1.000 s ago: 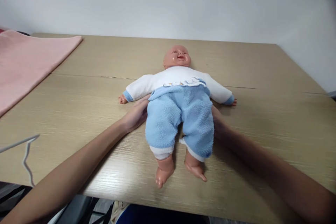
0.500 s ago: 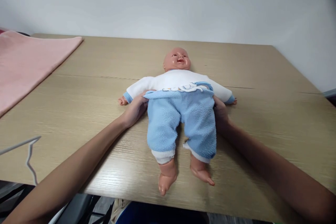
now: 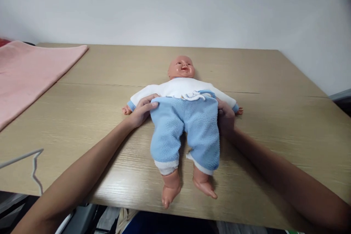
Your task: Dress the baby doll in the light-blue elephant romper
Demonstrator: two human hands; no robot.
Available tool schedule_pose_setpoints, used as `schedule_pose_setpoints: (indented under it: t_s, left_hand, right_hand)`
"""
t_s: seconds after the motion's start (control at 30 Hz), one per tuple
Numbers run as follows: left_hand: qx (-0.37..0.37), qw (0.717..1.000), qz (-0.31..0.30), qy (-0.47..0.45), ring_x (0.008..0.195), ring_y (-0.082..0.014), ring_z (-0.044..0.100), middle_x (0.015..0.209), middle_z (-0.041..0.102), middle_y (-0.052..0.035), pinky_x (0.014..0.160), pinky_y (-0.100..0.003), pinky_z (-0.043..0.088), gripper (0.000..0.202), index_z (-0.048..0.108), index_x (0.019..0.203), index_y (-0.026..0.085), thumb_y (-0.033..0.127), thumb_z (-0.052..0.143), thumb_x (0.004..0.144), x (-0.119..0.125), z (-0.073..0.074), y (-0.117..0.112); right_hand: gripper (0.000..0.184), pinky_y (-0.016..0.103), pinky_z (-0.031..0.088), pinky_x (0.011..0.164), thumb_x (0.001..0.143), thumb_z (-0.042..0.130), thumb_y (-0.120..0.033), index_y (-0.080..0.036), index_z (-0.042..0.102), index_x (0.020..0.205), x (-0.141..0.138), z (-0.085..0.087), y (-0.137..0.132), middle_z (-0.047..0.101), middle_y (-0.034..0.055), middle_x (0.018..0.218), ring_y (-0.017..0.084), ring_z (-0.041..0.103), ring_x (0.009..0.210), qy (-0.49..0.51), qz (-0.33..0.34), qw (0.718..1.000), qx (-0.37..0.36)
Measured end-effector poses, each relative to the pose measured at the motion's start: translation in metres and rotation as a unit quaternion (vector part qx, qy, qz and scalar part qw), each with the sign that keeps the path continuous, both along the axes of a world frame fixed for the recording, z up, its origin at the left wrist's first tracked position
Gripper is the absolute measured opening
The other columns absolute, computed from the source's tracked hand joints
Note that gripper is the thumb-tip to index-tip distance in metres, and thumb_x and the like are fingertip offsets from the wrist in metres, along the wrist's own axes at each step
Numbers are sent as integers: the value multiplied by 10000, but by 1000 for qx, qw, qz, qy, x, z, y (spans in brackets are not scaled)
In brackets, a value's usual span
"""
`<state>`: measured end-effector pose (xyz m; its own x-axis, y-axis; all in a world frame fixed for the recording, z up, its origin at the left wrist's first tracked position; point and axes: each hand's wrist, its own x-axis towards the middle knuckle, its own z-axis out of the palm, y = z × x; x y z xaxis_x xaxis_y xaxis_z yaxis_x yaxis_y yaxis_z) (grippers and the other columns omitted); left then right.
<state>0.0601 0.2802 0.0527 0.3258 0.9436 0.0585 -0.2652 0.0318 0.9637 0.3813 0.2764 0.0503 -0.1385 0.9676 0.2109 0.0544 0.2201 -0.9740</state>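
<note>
A baby doll (image 3: 181, 67) lies on its back on the table, head toward the wall and bare feet toward me. It wears a white top (image 3: 175, 87) with blue cuffs and light blue fleece trousers (image 3: 167, 131) with white leg cuffs. At the left side of the waistband, my left hand (image 3: 142, 112) is closed on the cloth, thumb on top. My right hand (image 3: 226, 117) grips the waistband's right side, its fingers partly hidden by the trousers. A bunched white and blue trim (image 3: 195, 95) lies along the waist.
The wooden table (image 3: 109, 65) reaches back to a pale wall (image 3: 175, 7). A pink cloth (image 3: 35, 73) covers its far left part. A white hanger (image 3: 23, 157) rests near the front left edge. A dark chair-like object (image 3: 342, 100) stands beyond the right edge.
The waistband edge has been drawn up on the doll's belly, and its folded trim shows less on the left. My left thumb now lies over the cloth. The view has shifted slightly.
</note>
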Motion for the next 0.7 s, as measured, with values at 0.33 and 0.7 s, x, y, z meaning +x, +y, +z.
schedule_pose_setpoints:
  t_s: [0.33, 0.7]
  left_hand:
    - [35, 999, -38, -15, 762, -131, 575, 923, 668, 10, 702, -251, 440, 441, 731, 1017, 235, 450, 1063, 824, -3, 31, 21]
    - [120, 950, -138, 254, 915, -186, 564, 981, 585, 9, 854, -316, 450, 460, 726, 1155, 226, 522, 968, 899, -15, 63, 55]
  right_hand:
    - [315, 391, 524, 751, 864, 804, -578, -270, 739, 856, 16, 43, 7, 659, 35, 836, 238, 585, 782, 26, 49, 998, -26]
    - [529, 368, 623, 859, 885, 879, -700, -266, 688, 1118, -2, 38, 46, 822, 59, 1052, 255, 763, 977, -88, -6, 996, 29]
